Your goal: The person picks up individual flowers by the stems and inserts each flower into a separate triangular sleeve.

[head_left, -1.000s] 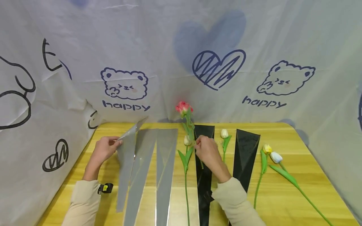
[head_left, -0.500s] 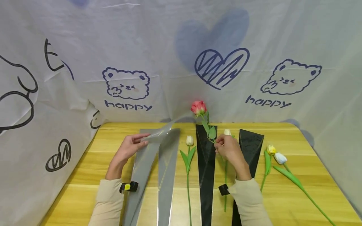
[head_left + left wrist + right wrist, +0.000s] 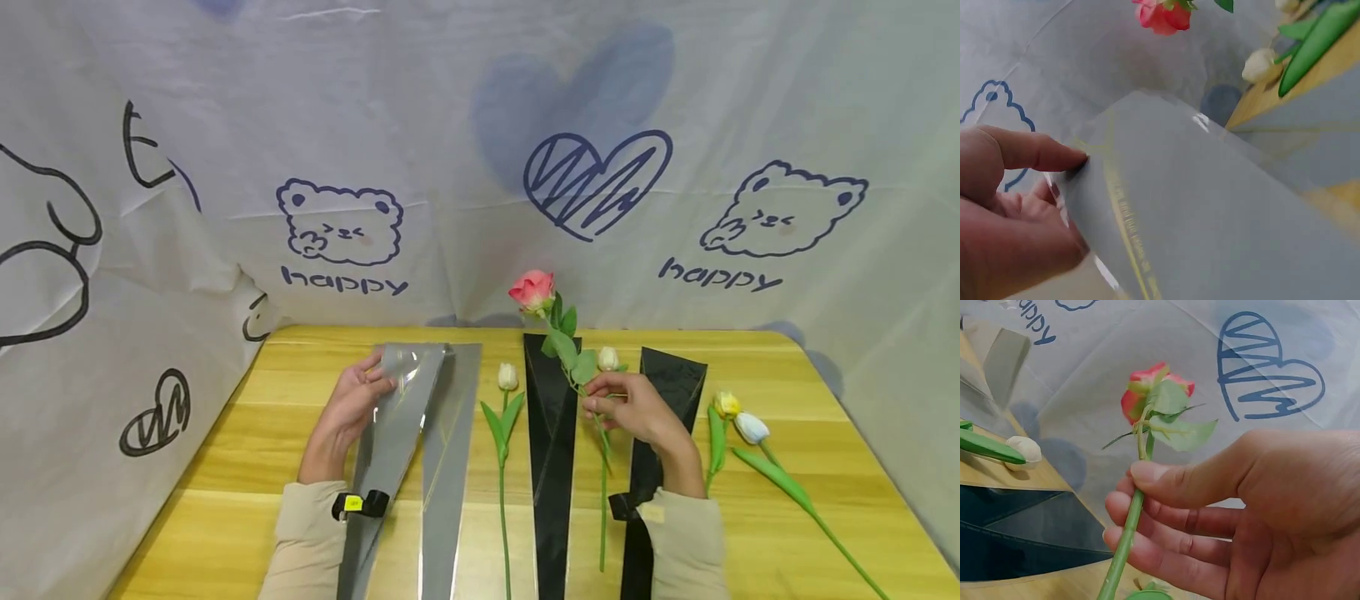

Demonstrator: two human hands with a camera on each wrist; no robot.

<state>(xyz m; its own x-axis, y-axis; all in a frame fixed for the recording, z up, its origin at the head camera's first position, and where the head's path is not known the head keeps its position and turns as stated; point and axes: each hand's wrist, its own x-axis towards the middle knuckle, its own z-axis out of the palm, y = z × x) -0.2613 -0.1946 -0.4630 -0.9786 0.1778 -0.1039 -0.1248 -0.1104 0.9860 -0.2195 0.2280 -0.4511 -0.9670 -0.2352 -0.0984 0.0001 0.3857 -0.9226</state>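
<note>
My left hand [image 3: 352, 408] pinches the upper edge of a grey translucent flower sleeve [image 3: 407, 400] with gold lettering; in the left wrist view its wide end [image 3: 1166, 169] spreads out from the thumb and forefinger. My right hand [image 3: 637, 414] holds a pink artificial rose [image 3: 534, 292] by its green stem [image 3: 1127, 544], between thumb and fingers. The bloom tilts up and left, above the far table edge. Beneath the held sleeve lies more grey film, and another grey sleeve [image 3: 450, 450] lies flat just to its right.
On the wooden table [image 3: 225, 433] lie a white tulip [image 3: 507, 377], a black sleeve [image 3: 551, 467], a second white tulip [image 3: 608, 359] and another black sleeve [image 3: 678, 379]. Farther right are a yellow tulip [image 3: 727, 405] and a pale blue tulip [image 3: 752, 428]. A printed cloth [image 3: 450, 167] hangs behind.
My left hand has moved right, carrying the grey sleeve over beside the other grey one. My right hand has moved right with the rose, which now leans left.
</note>
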